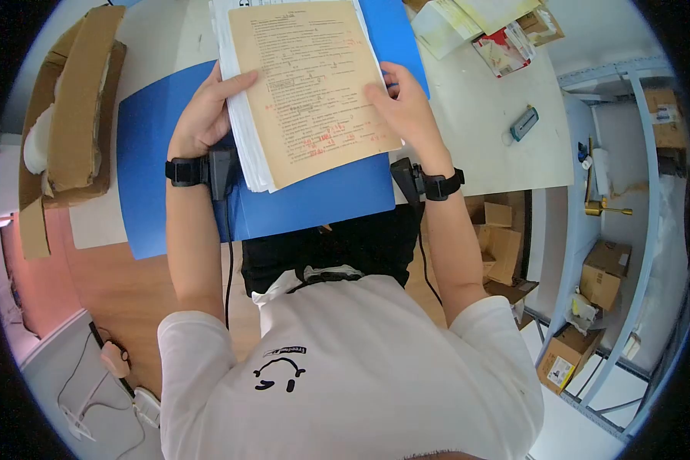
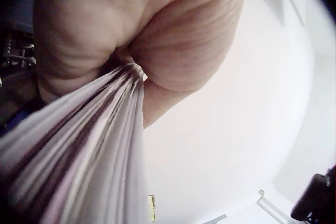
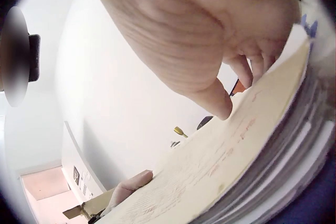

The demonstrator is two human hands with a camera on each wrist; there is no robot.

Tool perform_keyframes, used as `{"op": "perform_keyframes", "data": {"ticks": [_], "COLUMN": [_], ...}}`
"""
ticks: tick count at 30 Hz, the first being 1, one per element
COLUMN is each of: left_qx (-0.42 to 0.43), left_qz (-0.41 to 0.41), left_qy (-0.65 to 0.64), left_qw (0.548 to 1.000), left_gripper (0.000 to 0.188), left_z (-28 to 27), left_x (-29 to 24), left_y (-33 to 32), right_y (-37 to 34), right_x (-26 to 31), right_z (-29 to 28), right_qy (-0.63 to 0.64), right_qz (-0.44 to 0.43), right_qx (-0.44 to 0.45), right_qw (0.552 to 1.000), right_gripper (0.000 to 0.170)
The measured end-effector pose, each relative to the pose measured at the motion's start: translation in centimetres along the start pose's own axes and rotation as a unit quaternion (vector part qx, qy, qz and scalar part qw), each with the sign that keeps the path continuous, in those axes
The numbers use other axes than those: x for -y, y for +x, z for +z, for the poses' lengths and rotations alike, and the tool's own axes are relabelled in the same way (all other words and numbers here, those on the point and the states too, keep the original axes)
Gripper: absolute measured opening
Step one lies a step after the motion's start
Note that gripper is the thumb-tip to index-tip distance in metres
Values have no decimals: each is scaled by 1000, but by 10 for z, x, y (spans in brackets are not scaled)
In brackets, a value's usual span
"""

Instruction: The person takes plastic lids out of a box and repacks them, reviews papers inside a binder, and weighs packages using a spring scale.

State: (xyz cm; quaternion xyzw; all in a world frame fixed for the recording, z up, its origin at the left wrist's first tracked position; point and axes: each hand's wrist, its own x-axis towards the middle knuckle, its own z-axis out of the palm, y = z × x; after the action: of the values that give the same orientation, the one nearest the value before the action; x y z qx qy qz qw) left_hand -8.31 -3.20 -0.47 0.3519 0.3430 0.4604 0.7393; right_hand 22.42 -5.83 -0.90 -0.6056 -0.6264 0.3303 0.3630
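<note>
A thick stack of papers (image 1: 254, 167) is held tilted over a blue mat or folder (image 1: 322, 198). Its top sheet (image 1: 314, 92) is yellowish, with printed lines and red handwriting. My left hand (image 1: 209, 109) grips the stack's left edge, thumb over the top sheet. In the left wrist view, page edges (image 2: 105, 145) fan out below that hand (image 2: 142, 29). At the right edge, my right hand (image 1: 408, 111) holds the papers, thumb on the sheet and the other fingers bent at the side. The right wrist view shows the thumb (image 3: 218, 100) touching the yellowish page (image 3: 210, 166).
A long cardboard box (image 1: 84, 100) stands at the table's left. On the right lie a small teal object (image 1: 524, 123) and a red-and-white packet (image 1: 504, 50) near other papers. Metal shelving (image 1: 644, 192) with cartons is farther right, and an open carton (image 1: 498, 241) sits below the table edge.
</note>
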Motion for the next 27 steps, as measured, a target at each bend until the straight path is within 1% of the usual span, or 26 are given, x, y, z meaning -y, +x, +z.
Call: {"op": "perform_keyframes", "data": {"ticks": [3,6,8,9,11,12,14,15,17,18,20,21,23,24,26,27], "left_qx": [-3,-1,0,-2,-1,0,3,3,4,1,-4,-8,-19,-8,-3,-21], "left_qz": [-4,1,3,1,-4,-1,0,2,5,4,3,9,16,20,21,24], "left_qy": [0,-9,-14,-14,-13,-12,-13,-15,-17,-15,-11,-6,3,11,24,36], "left_qw": [1000,1000,1000,1000,1000,1000,1000,1000,1000,1000,1000,1000,1000,1000,999,999], "left_gripper": [69,68,68,68,68,69,69,69,70,70,70,67,65,64,65,65], "left_z": [1,2,3,3,2,0,-1,1,2,2,2,3,3,3,3,1], "left_x": [0,0,0,0,0,1,3,2,2,2,2,2,4,5,3,4], "left_y": [-1,0,-1,-2,-2,0,1,0,-1,-1,-1,-1,0,0,-2,-2], "right_y": [-1,-4,-7,-9,-14,-16,-21,-24,-27,-26,-23,-23,-26,-25,-23,-22], "right_x": [-5,-10,-11,-12,-13,-17,-28,-28,-29,-32,-40,-37,-29,-27,-25,-24], "right_z": [2,6,7,7,5,3,-2,-3,-1,2,8,8,10,12,14,15], "right_qy": [29,31,104,104,185,185,241,240,276,277,219,221,176,185,115,132], "right_qz": [11,0,24,24,73,74,106,106,105,104,50,50,27,26,26,22], "right_qx": [7,-25,-59,-60,-94,-96,-117,-119,-147,-148,-157,-157,-135,-129,-96,-83], "right_qw": [1000,999,993,992,975,975,958,958,944,944,962,961,975,974,988,988], "right_gripper": [52,50,46,46,39,39,33,33,29,29,30,30,34,34,38,38]}}
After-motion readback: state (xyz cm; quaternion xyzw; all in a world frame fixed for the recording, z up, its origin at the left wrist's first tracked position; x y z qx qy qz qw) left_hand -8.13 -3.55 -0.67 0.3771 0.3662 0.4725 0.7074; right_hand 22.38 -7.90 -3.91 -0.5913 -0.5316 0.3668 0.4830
